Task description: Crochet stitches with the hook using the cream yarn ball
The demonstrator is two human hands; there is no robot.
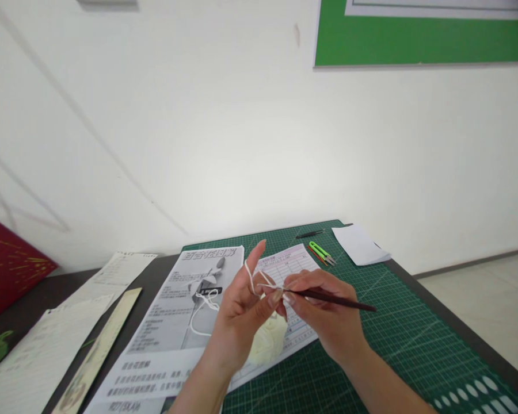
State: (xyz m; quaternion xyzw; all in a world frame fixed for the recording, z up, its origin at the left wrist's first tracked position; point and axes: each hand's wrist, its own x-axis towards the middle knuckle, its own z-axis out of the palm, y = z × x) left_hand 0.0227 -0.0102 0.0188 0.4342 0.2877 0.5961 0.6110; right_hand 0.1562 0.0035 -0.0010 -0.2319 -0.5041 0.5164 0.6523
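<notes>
One crochet hook (334, 299), one green snips (322, 252), one ruler (95, 352), two hands (239, 310).

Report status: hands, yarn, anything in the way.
Left hand raised, white yarn looped over its forefinger. Right hand grips dark crochet hook, tip at the yarn. Printed sheet and green snips lie clear on cutting mat.

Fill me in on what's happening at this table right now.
A person is working white yarn with a dark crochet hook. The left hand has the yarn looped over its raised index finger and pinches the work, while the right hand holds the hook, its tip at the loops. A loose strand trails onto a printed instruction sheet lying partly on a green cutting mat. Green thread snips and a white paper lie at the mat's far edge.
</notes>
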